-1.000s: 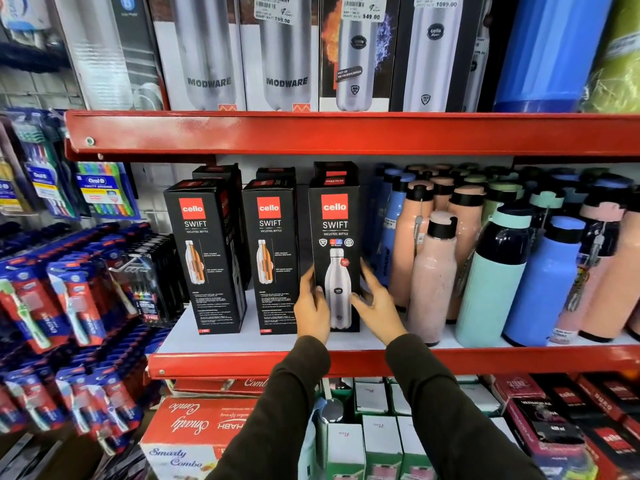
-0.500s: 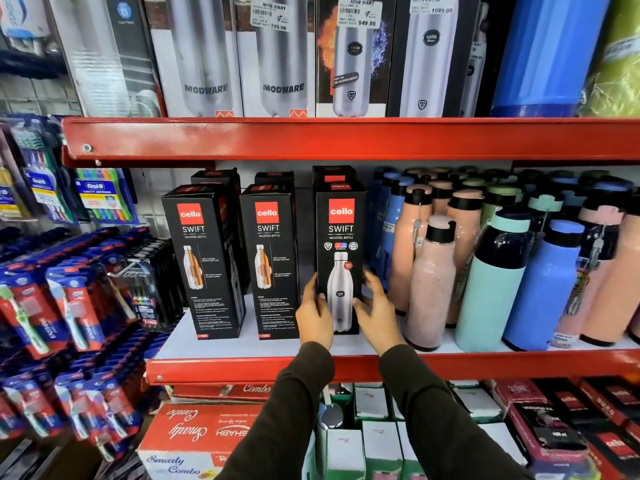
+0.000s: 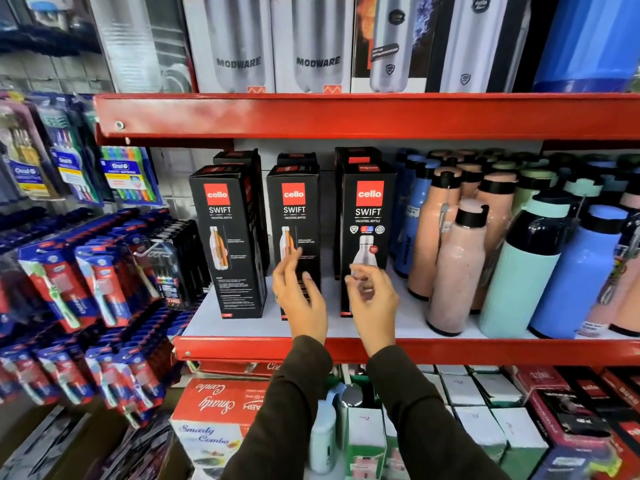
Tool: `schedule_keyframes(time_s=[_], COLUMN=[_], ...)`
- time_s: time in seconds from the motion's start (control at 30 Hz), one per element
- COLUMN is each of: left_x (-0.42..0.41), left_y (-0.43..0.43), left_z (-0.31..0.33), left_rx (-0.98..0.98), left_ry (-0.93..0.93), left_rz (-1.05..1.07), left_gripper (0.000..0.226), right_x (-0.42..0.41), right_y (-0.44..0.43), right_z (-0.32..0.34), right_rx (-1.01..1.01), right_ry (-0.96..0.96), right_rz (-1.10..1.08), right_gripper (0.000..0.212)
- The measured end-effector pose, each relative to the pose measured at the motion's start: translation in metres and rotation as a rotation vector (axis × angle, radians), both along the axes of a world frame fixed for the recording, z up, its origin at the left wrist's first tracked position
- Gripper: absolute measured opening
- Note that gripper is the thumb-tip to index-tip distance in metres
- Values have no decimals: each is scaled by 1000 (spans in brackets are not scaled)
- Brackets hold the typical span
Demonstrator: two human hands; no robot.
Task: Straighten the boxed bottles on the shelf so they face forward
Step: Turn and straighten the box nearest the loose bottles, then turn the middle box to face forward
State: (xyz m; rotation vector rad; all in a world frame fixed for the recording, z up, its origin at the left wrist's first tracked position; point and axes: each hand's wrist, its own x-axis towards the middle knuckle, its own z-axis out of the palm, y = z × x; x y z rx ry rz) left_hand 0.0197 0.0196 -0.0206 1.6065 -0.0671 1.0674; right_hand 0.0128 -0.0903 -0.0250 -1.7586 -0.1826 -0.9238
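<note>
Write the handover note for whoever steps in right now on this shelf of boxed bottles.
Left hand: open, in front of the middle Cello box, holding nothing.
Right hand: open, in front of the right Cello box, holding nothing.
All three front boxes stand upright on the white shelf.
Done: right box shows its front face squarely; the middle one looks about square too.
Left: the left Cello box is turned, its side panel showing. Square it.

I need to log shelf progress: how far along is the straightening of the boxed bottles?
Done: the right box faces forward. In hand: nothing; the left hand and right hand hover open before the boxes. Left: the left box sits angled, its side showing; the middle box looks nearly square.
</note>
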Motion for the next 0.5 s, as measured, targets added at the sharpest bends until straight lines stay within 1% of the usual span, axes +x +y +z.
schedule_keyframes(time_s=[0.07, 0.13, 0.23, 0.3, 0.37, 0.47, 0.5], left_x=[5, 11, 12, 8, 10, 14, 12], left_y=[13, 26, 41, 46, 54, 67, 69], left_z=[-4, -11, -14, -11, -11, -13, -12], left_rx=[-41, -75, -158, -193, -265, -382, -391], left_ry=[41, 109, 225, 310, 383, 422, 410], left_rz=[54, 10, -184, -303, -417, -541, -567], left_gripper=[41, 45, 53, 50, 52, 75, 76], right_x=[-2, 0, 8, 10, 12, 14, 14], right_y=[20, 34, 49, 55, 61, 67, 68], right_z=[-3, -8, -14, -16, -20, -27, -28], right_rx=[-46, -72, -79, -69, -74, -27, -15], right_ry=[42, 150, 320, 370, 401, 397, 387], right_rz=[66, 141, 189, 209, 222, 225, 214], right_gripper=[28, 36, 46, 49, 51, 60, 63])
